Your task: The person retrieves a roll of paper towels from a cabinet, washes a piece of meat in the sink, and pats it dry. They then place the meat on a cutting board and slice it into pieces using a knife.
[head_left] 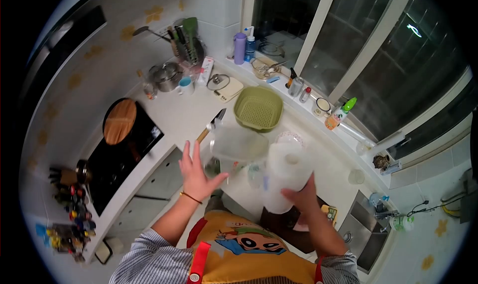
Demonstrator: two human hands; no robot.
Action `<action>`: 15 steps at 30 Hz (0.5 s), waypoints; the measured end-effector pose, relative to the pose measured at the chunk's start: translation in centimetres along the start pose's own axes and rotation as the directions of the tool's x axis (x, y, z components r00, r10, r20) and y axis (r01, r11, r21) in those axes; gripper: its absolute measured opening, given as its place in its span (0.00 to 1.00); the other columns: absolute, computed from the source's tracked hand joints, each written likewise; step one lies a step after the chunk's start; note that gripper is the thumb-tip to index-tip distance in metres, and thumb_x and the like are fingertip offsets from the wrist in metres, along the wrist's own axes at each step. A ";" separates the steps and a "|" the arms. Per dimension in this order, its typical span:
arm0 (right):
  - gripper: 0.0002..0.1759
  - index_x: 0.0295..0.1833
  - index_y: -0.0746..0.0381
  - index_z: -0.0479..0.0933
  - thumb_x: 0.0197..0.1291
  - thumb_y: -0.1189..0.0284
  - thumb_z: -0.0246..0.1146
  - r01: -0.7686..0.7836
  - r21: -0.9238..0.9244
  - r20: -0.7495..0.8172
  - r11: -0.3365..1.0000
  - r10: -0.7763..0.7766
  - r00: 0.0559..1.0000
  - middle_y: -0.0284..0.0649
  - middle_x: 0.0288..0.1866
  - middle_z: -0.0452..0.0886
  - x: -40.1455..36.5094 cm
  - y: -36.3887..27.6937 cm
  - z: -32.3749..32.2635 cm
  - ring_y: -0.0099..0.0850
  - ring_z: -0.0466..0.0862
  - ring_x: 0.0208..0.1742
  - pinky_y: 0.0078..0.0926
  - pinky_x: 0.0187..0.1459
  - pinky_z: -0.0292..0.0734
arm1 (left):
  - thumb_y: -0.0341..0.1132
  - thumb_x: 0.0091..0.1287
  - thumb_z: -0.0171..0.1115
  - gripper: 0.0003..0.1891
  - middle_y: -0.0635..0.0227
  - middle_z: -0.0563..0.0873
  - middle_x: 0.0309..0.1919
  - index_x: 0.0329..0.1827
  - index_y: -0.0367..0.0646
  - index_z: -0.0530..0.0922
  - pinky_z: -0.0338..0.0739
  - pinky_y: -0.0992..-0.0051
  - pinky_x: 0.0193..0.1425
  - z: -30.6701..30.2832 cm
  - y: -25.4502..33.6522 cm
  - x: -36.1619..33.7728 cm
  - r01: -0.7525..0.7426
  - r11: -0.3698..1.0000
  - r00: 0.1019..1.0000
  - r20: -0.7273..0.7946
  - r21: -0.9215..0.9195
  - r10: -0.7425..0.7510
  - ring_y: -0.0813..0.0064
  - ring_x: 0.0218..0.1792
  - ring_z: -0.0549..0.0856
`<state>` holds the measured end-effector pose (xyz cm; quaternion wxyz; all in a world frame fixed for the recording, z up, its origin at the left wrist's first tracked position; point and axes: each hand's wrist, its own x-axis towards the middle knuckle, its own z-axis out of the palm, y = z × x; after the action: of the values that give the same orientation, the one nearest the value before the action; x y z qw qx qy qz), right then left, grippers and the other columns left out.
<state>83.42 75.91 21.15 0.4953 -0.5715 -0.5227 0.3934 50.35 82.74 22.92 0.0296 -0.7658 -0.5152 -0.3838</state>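
My right hand (301,197) is wrapped round a thick white roll (286,184), which looks like a paper towel roll, tilted with its cored end facing up. Beside it, my left hand (196,178) is raised over the counter edge, fingers spread and thumb out, with nothing held. A blurred, see-through, plastic-looking piece (239,143) lies between the left fingertips and the roll. Just past the left fingers, a knife (218,117) with a wooden handle rests on the counter. Part of a patterned plate (290,138) shows behind the roll.
A green basket (259,108) stands on the counter (186,112) near the window. A cooktop (117,159) with a round wooden board (120,121) is at left. Bottles line the sill, including a green-capped one (340,114). At right is the sink (366,229).
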 end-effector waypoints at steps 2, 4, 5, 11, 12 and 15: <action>0.55 0.78 0.63 0.60 0.45 0.74 0.82 -0.082 0.048 -0.186 0.995 0.090 0.979 0.45 0.70 0.76 4.6 -0.3 0.0 0.38 0.79 0.69 0.41 0.70 0.76 | 0.42 0.70 0.73 0.32 0.52 0.86 0.57 0.74 0.42 0.74 0.82 0.67 0.59 4.2 -5.1 2.9 0.273 0.941 0.960 0.120 -0.199 -0.254 0.62 0.53 0.87; 0.54 0.78 0.64 0.60 0.46 0.73 0.82 0.015 0.111 -0.328 0.994 0.022 0.944 0.45 0.70 0.77 10.1 -0.4 -0.6 0.38 0.79 0.69 0.41 0.70 0.76 | 0.41 0.72 0.71 0.28 0.55 0.87 0.51 0.71 0.40 0.76 0.82 0.70 0.54 5.8 -8.6 6.3 0.534 0.778 0.770 0.571 -0.331 -0.285 0.66 0.48 0.88; 0.54 0.78 0.65 0.60 0.47 0.72 0.82 0.083 0.078 -0.401 0.993 -0.045 0.915 0.45 0.70 0.76 12.4 0.4 -1.2 0.38 0.78 0.70 0.41 0.70 0.75 | 0.40 0.74 0.68 0.24 0.58 0.87 0.45 0.68 0.38 0.78 0.82 0.73 0.49 6.5 -10.0 7.8 0.780 0.568 0.425 0.889 -0.264 -0.170 0.71 0.43 0.88; 0.54 0.77 0.67 0.60 0.48 0.68 0.83 0.029 -0.205 -0.653 0.978 -0.159 0.740 0.46 0.69 0.76 18.4 -1.7 -4.9 0.39 0.78 0.67 0.39 0.69 0.75 | 0.41 0.84 0.55 0.14 0.70 0.85 0.35 0.57 0.39 0.79 0.78 0.79 0.37 10.6 -18.2 9.6 0.758 0.332 0.614 0.786 -0.562 -0.071 0.83 0.27 0.78; 0.53 0.77 0.66 0.60 0.49 0.67 0.83 -0.004 -0.159 -0.699 0.987 -0.110 0.707 0.45 0.68 0.76 18.2 -1.7 -5.7 0.38 0.79 0.66 0.38 0.68 0.75 | 0.41 0.84 0.55 0.14 0.70 0.85 0.35 0.57 0.39 0.79 0.78 0.79 0.37 10.3 -19.2 10.0 0.756 0.340 0.607 0.793 -0.560 -0.043 0.83 0.27 0.78; 0.51 0.78 0.66 0.60 0.51 0.67 0.80 0.077 -0.066 -0.718 0.995 -0.101 0.689 0.44 0.70 0.75 18.9 -2.8 -7.0 0.37 0.77 0.68 0.38 0.69 0.73 | 0.40 0.85 0.54 0.13 0.71 0.83 0.37 0.53 0.39 0.79 0.79 0.78 0.40 9.8 -21.3 11.3 0.750 0.276 0.643 0.761 -0.601 -0.091 0.84 0.30 0.78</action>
<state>92.33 93.36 26.57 0.6699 -0.6615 -0.3201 0.1058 40.51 105.63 15.57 -0.6538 -0.5511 -0.4039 -0.3251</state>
